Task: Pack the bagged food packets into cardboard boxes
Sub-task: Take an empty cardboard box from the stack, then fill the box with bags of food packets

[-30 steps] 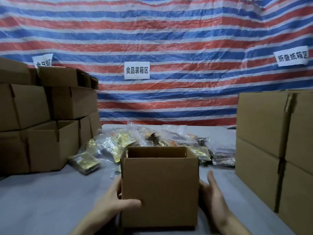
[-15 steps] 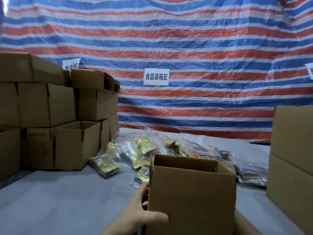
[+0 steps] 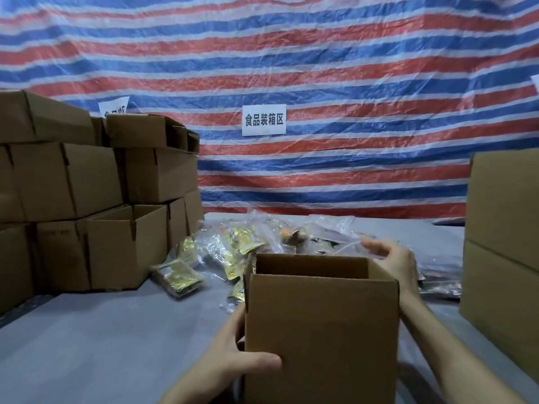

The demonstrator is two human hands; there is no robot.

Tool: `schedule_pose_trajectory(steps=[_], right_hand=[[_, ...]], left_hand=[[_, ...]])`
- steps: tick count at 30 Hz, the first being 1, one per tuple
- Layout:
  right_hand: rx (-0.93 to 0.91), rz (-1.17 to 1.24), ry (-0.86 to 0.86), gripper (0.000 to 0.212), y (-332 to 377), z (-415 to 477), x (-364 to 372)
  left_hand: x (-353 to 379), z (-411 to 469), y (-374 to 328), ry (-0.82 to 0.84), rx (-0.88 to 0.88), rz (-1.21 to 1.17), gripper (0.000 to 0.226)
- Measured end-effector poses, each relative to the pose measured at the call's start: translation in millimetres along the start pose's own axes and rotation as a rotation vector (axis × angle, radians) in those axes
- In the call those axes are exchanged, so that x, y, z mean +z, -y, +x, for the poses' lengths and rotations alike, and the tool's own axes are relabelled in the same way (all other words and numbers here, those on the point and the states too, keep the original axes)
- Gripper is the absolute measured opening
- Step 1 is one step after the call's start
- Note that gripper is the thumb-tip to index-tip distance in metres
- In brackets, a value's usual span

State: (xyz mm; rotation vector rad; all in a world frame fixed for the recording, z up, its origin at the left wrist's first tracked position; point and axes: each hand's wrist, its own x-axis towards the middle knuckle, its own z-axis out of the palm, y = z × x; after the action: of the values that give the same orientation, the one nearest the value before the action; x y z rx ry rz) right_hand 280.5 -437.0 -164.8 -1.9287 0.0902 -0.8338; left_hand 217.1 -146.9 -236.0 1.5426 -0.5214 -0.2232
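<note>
An open brown cardboard box (image 3: 320, 330) stands upright on the grey table in front of me. My left hand (image 3: 236, 357) grips its left front corner, thumb across the front face. My right hand (image 3: 393, 260) reaches past the box's far right corner, fingers curled on the edge of a clear plastic bag (image 3: 344, 240) in the pile of bagged food packets (image 3: 233, 246) behind the box. A gold packet (image 3: 178, 277) lies apart at the pile's left. The inside of the box is hidden.
Stacked cardboard boxes (image 3: 87, 182) fill the left side, one open box (image 3: 125, 246) at the front. Two stacked boxes (image 3: 501, 243) stand at the right edge. A striped tarp with a white sign (image 3: 264, 119) hangs behind the grey table (image 3: 102, 345).
My right hand left the box's right side and moved up and forward onto a clear bag in the pile. My view shifted left and drew closer. The left hand stays on the box.
</note>
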Motion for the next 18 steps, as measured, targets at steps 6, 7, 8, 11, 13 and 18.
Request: schedule_pose_trajectory(steps=[6,7,8,11,13,18], right_hand=[[-0.166,-0.027,-0.130,0.009,21,15,-18],[-0.189,-0.007,-0.148,0.011,24,16,-19],[-0.212,0.021,-0.172,0.012,28,17,-21],[-0.256,0.100,-0.255,0.012,39,16,-22],[-0.269,0.157,-0.311,0.027,48,16,-26],[-0.327,0.204,-0.267,0.032,64,16,-38]], left_hand=[[-3,3,7,0.022,0.013,0.022,0.088],[-2,2,5,0.015,-0.002,0.022,0.093],[-1,1,3,0.007,-0.006,0.018,0.097],[1,0,1,0.011,-0.017,0.018,0.103],[2,-2,-1,0.022,-0.024,0.024,0.101],[5,-4,-4,0.062,-0.012,0.004,0.091]])
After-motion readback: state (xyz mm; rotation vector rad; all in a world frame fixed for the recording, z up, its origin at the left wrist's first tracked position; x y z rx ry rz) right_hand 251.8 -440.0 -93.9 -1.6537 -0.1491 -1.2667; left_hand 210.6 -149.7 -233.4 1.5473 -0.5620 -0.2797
